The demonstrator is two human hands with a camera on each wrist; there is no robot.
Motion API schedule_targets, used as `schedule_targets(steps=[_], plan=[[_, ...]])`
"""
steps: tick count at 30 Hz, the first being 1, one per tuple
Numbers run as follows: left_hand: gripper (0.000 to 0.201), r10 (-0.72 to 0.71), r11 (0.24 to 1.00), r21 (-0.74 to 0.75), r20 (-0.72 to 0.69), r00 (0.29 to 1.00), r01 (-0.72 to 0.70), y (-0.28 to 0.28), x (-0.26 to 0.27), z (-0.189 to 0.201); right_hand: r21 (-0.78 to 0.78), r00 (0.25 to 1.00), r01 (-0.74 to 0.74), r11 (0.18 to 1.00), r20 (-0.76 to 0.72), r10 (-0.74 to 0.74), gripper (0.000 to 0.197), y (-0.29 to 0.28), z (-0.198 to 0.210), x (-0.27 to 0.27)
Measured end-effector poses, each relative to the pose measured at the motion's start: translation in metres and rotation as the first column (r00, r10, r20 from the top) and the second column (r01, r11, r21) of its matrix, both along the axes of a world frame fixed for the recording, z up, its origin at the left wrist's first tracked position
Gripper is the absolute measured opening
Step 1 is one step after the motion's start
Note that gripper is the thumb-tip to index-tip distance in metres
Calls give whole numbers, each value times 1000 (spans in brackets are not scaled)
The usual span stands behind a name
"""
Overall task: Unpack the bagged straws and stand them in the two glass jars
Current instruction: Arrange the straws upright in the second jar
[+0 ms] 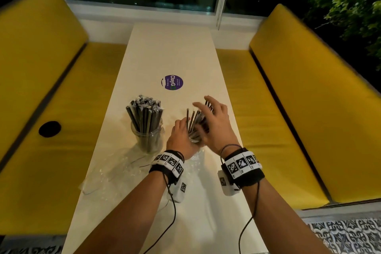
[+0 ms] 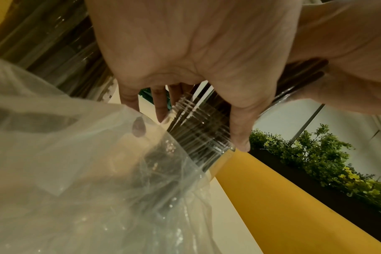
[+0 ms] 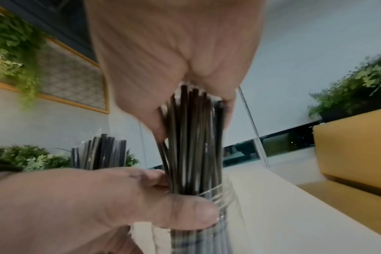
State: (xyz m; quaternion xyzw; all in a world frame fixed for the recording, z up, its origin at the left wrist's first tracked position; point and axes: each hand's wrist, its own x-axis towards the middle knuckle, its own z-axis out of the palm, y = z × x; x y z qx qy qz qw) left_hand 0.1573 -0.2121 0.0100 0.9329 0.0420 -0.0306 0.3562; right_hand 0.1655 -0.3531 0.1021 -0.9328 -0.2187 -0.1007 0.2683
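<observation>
Two glass jars stand on the white table. The left jar is packed with wrapped black straws and nobody touches it. My left hand grips the right jar, fingers curled round its threaded neck and thumb on the rim. A bundle of thin dark straws stands in that jar, leaning a little away from me. My right hand lies over the straw tops with its fingers spread and fairly straight, palm against them. Both hands hide most of the right jar in the head view.
A crumpled clear plastic bag lies on the table in front of the jars, under my left wrist. A purple round sticker sits beyond them. Yellow benches flank the narrow table; a black disc lies on the left one. Plants stand far right.
</observation>
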Motion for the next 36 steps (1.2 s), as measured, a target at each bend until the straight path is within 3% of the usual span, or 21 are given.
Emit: schedule_targets(steps=[2,3,7,12,14,16,18,21,24,27,30,33,36], plan=[[95,24,1000,-16,21,999,-24,0,-5,14,255,996,46,966,58,-63,53,-5,-3,7],[91,29,999,-30,18,999,-28,1,-6,17,292,992,68,954,83,-96,50,-5,-3,10],[87,65,993,-94,-5,998,-65,-2,-8,22,39,989,142,989,37,-144,63,0,-8,10],[113,106,972,-206,-56,993,-115,-1,-7,17,118,993,95,988,54,-102,98,16,5,21],[115,109,974,-192,-74,991,-122,-2,-6,16,83,998,49,995,34,-52,87,28,4,29],[107,103,984,-140,-82,991,-114,-2,-4,18,98,998,-14,995,62,8,50,35,-3,34],[102,91,989,-110,-65,994,-98,-1,-3,17,222,997,11,975,71,-27,22,36,-3,39],[106,77,992,-99,-47,996,-81,1,-3,15,491,985,159,856,-26,-168,26,32,5,36],[108,86,987,-134,-45,995,-91,1,-4,14,592,959,216,776,23,-284,34,18,0,31],[108,83,986,-145,-36,996,-88,1,-5,13,503,958,258,825,-26,-285,33,12,-13,31],[109,80,988,-131,-44,996,-85,2,-5,14,270,933,301,914,116,-341,26,13,-14,31],[109,82,987,-132,-44,996,-88,2,-6,15,247,905,319,915,206,-371,24,12,-7,29],[110,82,988,-124,-50,995,-88,2,-7,17,173,907,335,926,208,-367,30,10,-9,34]])
